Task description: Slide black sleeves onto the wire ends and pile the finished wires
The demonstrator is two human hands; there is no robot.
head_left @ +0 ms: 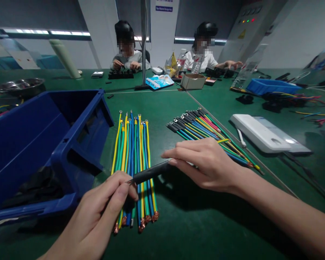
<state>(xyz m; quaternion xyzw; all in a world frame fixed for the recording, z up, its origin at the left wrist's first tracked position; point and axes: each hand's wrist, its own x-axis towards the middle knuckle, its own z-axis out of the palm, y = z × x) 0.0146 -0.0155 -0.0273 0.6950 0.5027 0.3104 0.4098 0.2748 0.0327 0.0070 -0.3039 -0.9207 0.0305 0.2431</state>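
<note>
My left hand (103,206) is closed in a pinch on the near end of a black tube (151,172), where a bit of metal shows between thumb and finger. My right hand (203,162) pinches the tube's far end between thumb and fingers. The tube is held slanting above a row of yellow, green and blue cables (132,144) on the table. Their far ends carry metal lugs and their near ends show bare copper strands. Beyond my right hand lies a second bunch of cables (203,126) with black sleeves on their far ends; my hand partly hides it.
At the left stands a blue bin (81,159) with black pieces inside. A white device (260,133) with a cord lies at the right. Across the green table (162,238) are a metal pole (144,47), a cardboard box (193,82), a blue tray (272,87) and two seated people.
</note>
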